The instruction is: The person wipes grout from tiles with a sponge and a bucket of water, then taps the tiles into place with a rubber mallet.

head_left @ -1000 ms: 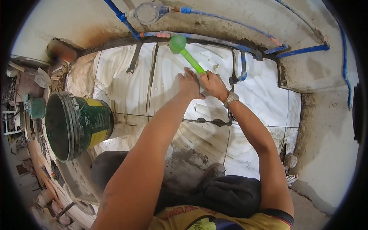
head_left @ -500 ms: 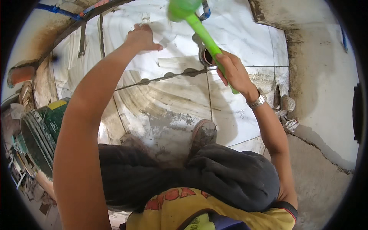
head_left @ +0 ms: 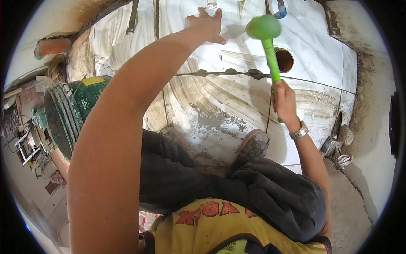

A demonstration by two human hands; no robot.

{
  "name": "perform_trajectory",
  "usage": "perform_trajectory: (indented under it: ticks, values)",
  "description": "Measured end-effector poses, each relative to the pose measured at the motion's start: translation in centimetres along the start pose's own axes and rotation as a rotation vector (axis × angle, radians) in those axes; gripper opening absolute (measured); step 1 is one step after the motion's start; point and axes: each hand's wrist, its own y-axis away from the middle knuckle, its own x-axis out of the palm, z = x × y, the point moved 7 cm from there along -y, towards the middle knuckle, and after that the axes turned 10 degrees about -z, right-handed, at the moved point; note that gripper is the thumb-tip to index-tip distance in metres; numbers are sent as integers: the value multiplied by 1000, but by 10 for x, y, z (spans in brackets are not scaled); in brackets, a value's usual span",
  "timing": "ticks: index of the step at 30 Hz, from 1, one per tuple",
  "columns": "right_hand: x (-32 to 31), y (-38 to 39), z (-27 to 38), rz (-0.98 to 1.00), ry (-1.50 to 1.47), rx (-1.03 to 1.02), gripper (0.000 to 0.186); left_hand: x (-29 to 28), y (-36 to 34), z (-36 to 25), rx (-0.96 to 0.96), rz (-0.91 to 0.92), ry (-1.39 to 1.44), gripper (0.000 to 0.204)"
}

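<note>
A green rubber mallet (head_left: 272,59) is gripped near the end of its handle by my right hand (head_left: 285,100), its round head raised over the floor. My left hand (head_left: 206,26) reaches far forward with fingers spread over the white floor tiles (head_left: 313,55), which are smeared with grey-brown. Whether that palm presses on the tile I cannot tell. Just right of the mallet's handle, a round pipe hole (head_left: 284,60) opens in the tile. A dark joint with several round dark notches (head_left: 230,71) runs across the tiles in front of me.
On the left a dirty green bucket (head_left: 69,114) lies on its side, with scattered debris (head_left: 31,148) beyond it. My shoes (head_left: 253,146) stand on the tiles. A stone (head_left: 346,135) and crumpled scraps sit by the right wall (head_left: 376,101). A blue-ended pipe (head_left: 280,10) rises at the far side.
My view has shifted left, so the floor and bucket appear farther right. The mallet's head is lower in the picture and its handle more upright. My left hand's fingers are spread wider.
</note>
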Motion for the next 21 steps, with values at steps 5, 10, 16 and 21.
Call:
perform_trajectory:
  ticks: [5, 10, 16, 21]
  values:
    - [14, 7, -24, 110, -18, 29, 43, 10, -5, 5, -7, -71, -48, 128]
    - [27, 17, -5, 151, -45, -83, 38, 15, -1, 17, -56, -79, -97, 126]
    - [45, 28, -8, 238, 155, -234, 36, 6, -9, -1, -89, -22, -120, 123]
    - [35, 35, 6, 207, -84, -55, 38, 13, -14, 10, -95, 51, -168, 123]
